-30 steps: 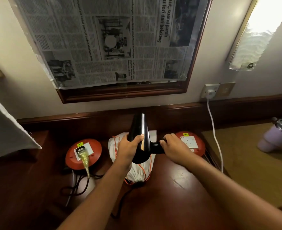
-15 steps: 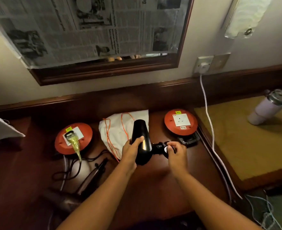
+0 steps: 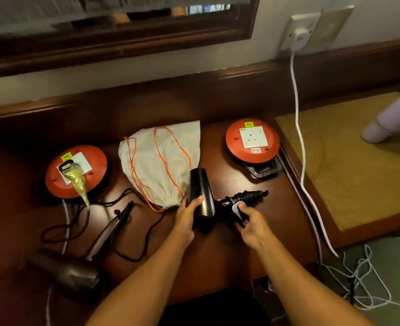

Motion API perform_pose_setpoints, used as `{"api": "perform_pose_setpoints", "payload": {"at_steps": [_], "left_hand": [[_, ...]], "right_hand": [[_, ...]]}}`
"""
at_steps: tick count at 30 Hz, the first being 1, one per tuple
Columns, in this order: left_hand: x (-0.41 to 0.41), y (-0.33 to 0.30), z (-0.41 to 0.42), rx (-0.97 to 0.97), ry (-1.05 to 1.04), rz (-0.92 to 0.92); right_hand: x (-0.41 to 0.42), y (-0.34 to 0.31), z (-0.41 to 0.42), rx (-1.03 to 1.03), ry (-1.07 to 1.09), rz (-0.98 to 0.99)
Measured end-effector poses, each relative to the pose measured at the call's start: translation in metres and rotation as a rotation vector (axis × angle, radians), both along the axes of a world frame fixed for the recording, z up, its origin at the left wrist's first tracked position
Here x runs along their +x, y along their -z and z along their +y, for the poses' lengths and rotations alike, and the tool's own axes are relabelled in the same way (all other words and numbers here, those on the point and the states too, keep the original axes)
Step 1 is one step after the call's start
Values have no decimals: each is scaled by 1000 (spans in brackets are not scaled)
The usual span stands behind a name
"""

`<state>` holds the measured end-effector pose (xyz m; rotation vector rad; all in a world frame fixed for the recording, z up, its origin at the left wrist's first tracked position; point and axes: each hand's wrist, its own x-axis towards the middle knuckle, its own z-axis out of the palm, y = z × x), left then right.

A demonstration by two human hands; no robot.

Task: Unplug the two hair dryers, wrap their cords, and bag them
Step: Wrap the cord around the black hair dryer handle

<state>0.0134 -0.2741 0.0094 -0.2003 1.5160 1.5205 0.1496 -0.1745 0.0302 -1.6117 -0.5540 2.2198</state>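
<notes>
Dark wood runs under everything: a worktop (image 3: 229,250) against the wall, a framed mirror above it. You hold the black hair dryer (image 3: 200,198) at the middle, its cord already coiled round the handle that points toward 3 o'clock. The white drawstring bag (image 3: 161,161) lies touching it at 11 o'clock, gathered mouth toward you.

Keep the coil tight as you bag it: pin the loose plug end against the handle so nothing unwinds, then free one hand to spread the bag's mouth (it is cinched nearly closed) and feed the dryer in nozzle first.

Your left hand (image 3: 187,216) wraps the barrel, thumb across the top and fingers curled underneath. Your right hand (image 3: 248,220) closes round the handle's base, fingers (image 3: 241,214) half curled, thumb pressing a pale piece, probably the plug.

At 8 o'clock the brown hair dryer (image 3: 76,269) lies on the worktop, its cord (image 3: 133,236) loose and still plugged into the left red reel (image 3: 76,170); the right red reel (image 3: 253,142) has an empty socket.
</notes>
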Motion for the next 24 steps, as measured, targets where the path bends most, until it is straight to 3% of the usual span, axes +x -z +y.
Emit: {"api": "perform_pose_setpoints", "payload": {"at_steps": [15, 24], "left_hand": [[-2, 25, 15, -96, 133, 263], [-1, 34, 17, -197, 202, 594]], "right_hand": [[3, 45, 4, 68, 95, -61], [0, 50, 8, 90, 86, -114]]}}
